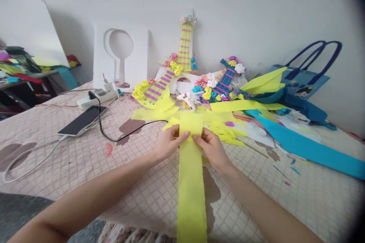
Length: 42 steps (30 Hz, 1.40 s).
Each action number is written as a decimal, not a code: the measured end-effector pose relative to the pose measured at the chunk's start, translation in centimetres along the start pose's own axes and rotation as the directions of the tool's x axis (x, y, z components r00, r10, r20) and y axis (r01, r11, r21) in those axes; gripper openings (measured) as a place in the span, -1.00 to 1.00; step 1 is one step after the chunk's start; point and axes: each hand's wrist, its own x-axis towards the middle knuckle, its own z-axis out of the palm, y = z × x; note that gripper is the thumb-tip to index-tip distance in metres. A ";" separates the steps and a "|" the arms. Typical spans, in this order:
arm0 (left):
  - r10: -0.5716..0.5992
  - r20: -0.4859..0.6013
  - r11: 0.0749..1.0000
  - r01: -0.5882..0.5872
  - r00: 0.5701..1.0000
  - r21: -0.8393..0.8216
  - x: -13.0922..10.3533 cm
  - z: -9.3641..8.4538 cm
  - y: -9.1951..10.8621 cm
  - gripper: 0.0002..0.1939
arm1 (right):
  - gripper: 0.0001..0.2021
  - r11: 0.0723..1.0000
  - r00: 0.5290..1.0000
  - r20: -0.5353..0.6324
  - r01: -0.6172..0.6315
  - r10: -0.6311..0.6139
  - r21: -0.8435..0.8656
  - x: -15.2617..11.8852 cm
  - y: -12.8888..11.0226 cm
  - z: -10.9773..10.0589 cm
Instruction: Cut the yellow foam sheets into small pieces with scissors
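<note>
A long yellow crepe paper strip [191, 190] runs from the middle of the table down toward me and out at the lower edge of the view. My left hand [172, 140] pinches its left edge, thumb on top and fingers underneath. On the opposite edge my right hand [211, 144] grips it the same way, the two thumbs almost meeting. Beyond the strip's upper end lies a white glue gun [186, 100]. More yellow paper pieces [228, 131] are spread behind and beside my hands.
Flower-decorated paper guitars [185, 49] lean at the back, near a white cut-out board [142, 53]. On the left are a phone [82, 120], a power strip [97, 98] and cables. A blue paper strip [308, 146] and a blue bag [313, 85] are on the right.
</note>
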 end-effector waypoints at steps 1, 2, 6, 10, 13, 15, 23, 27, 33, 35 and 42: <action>0.008 -0.002 1.000 -0.008 1.000 -0.004 0.1 0.0 -0.1 -0.62 | -0.81 1.000 1.000 0.002 0.007 -0.007 -0.008 0.0 0.0 0.0; 0.021 -0.005 1.000 -0.021 1.000 0.005 0.1 0.0 -0.1 -0.62 | -0.81 1.000 1.000 0.003 0.017 -0.017 -0.009 0.0 0.0 0.0; 0.093 -0.002 0.986 -0.092 0.996 0.140 0.1 -0.1 -0.5 -0.64 | -0.78 0.995 0.998 -0.019 0.066 -0.065 0.068 0.2 -0.2 0.0; 0.119 0.016 0.949 -0.119 0.993 0.292 -0.1 -0.1 -0.5 -0.64 | -0.83 0.988 0.985 -0.108 0.140 -0.132 0.070 0.5 -0.1 -0.4; 0.131 0.032 0.933 -0.134 0.991 0.333 -0.1 -0.1 -0.4 -0.64 | -0.82 0.989 0.979 -0.150 0.144 -0.139 0.023 0.7 -0.1 -0.7; 0.132 0.045 0.930 -0.139 0.990 0.339 -0.1 -0.1 -0.4 -0.63 | -0.81 0.990 0.980 -0.152 0.137 -0.130 0.035 0.8 -0.2 -0.7; 0.074 0.120 0.953 -0.105 0.990 0.285 -0.2 0.1 0.0 -0.62 | -0.78 0.988 0.960 -0.239 0.154 -0.145 0.021 0.6 -1.0 -0.8; 0.041 0.134 0.967 -0.073 0.990 0.242 -0.2 0.1 0.1 -0.61 | -0.80 0.989 0.959 -0.247 0.145 -0.139 0.005 0.6 -0.9 -0.9; 0.017 0.174 0.982 -0.049 0.985 0.180 -0.1 0.1 0.1 -0.61 | -0.80 0.992 0.962 -0.246 0.128 -0.121 0.013 0.6 -0.9 -0.9; 0.001 0.199 0.987 -0.034 0.980 0.160 -0.1 0.1 0.0 -0.61 | -0.80 0.994 0.973 -0.212 0.104 -0.095 0.032 0.7 -1.0 -0.9; -0.052 0.334 0.994 0.015 0.941 0.112 -0.1 0.0 -0.6 -0.63 | -0.79 0.994 0.976 -0.190 0.101 -0.105 -0.033 0.7 -1.0 -1.1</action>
